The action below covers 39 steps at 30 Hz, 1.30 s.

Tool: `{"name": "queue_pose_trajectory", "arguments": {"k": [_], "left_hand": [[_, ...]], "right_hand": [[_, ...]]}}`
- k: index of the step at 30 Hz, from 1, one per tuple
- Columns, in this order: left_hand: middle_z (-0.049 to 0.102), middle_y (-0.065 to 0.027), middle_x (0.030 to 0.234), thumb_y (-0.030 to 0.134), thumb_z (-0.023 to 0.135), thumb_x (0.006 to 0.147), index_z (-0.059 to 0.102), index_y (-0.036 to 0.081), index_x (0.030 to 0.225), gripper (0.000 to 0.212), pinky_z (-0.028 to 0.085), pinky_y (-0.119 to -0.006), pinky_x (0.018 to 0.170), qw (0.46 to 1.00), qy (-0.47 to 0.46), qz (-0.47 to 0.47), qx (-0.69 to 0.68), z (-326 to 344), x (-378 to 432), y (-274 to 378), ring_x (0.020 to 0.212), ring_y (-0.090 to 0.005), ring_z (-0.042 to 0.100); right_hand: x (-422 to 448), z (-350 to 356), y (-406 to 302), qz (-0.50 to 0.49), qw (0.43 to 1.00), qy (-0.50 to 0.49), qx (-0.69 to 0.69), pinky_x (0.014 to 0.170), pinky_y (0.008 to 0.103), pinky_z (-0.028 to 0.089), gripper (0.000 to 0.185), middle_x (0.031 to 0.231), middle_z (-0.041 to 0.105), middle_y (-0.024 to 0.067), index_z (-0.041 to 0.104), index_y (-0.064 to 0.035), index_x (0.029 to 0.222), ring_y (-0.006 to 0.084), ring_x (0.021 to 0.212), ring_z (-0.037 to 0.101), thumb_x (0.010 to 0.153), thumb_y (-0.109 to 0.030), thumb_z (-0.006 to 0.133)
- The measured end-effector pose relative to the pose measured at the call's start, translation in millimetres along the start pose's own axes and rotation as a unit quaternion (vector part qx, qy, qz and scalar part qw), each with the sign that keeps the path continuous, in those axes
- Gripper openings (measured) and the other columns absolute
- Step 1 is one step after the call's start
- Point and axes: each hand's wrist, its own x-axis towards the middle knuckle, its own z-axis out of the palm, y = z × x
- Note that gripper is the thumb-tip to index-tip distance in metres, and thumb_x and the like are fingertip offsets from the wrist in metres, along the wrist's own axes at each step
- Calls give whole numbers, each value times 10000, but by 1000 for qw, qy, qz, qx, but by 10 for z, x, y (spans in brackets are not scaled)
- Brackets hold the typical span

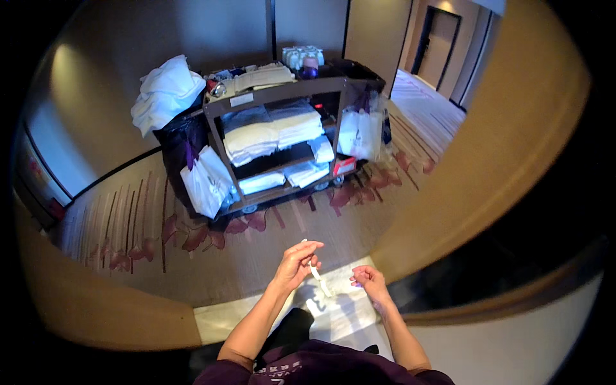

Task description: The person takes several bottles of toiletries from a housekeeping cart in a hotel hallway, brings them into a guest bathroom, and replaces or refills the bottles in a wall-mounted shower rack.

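My left hand (293, 264) is raised above the doorway floor, with a thin white strip (315, 272) held in its fingers. The strip's loose end hangs down in a curl towards the pale threshold (346, 308). To the right, apart from the strip, my right hand (373, 285) has its fingers bent and the fingertips close together. A small purple patch shows under those fingers; whether it is something held cannot be made out.
A dark housekeeping cart (276, 192) stands across the corridor carpet (308, 236), loaded with folded white linen (274, 134). White bundled cloth (168, 94) tops its left end; white bags (207, 183) hang from it. Door frame sides (481, 192) flank me.
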Motion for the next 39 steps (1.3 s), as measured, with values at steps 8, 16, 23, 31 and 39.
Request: {"name": "queue_pose_trajectory", "arguments": {"k": [8, 16, 23, 31, 39], "left_hand": [[559, 14, 710, 139, 637, 1004, 694, -38, 1178, 255, 553, -299, 728, 996, 23, 72, 46, -170, 1378, 1616, 692, -92, 595], [569, -10, 778, 118, 640, 993, 693, -40, 1155, 232, 508, -298, 714, 976, 144, 152, 63, -762, 2481, 2674, 715, -114, 553], [535, 18, 682, 81, 651, 983, 705, -56, 1130, 208, 489, -256, 646, 913, 307, 269, 15, -1149, 3352, 3345, 638, -95, 527], [563, -6, 729, 96, 669, 980, 717, -35, 1109, 189, 464, -261, 683, 885, 332, 326, 2, -721, 4269, 3955, 688, -109, 533], [592, -19, 778, 67, 643, 989, 715, -39, 1119, 182, 438, -291, 739, 862, 371, 345, 1, -408, 4689, 3855, 738, -123, 518]], "right_hand": [[2034, 413, -1128, -31, 999, -33, 1, 768, 279, 567, 153, 909, 706, 65, 654, -6, 1136, 133, 820, 673, 992, -59, 648], [4740, 974, -2329, -289, 950, -22, -114, 674, 213, 448, 208, 803, 616, -24, 662, -23, 1149, 49, 734, 550, 942, -38, 681], [7257, 1588, -4326, -488, 862, 39, -129, 667, 259, 451, 162, 795, 598, 11, 674, -18, 1106, 82, 750, 528, 959, -86, 668], [9575, 1992, -5590, -567, 706, 80, -417, 807, 441, 546, 401, 992, 705, 157, 674, -54, 1177, 357, 956, 692, 823, -210, 777], [9690, 2381, -5885, -433, 540, -88, -716, 823, 505, 543, 427, 1014, 715, 177, 700, -82, 1092, 389, 976, 684, 751, -315, 805]]}}
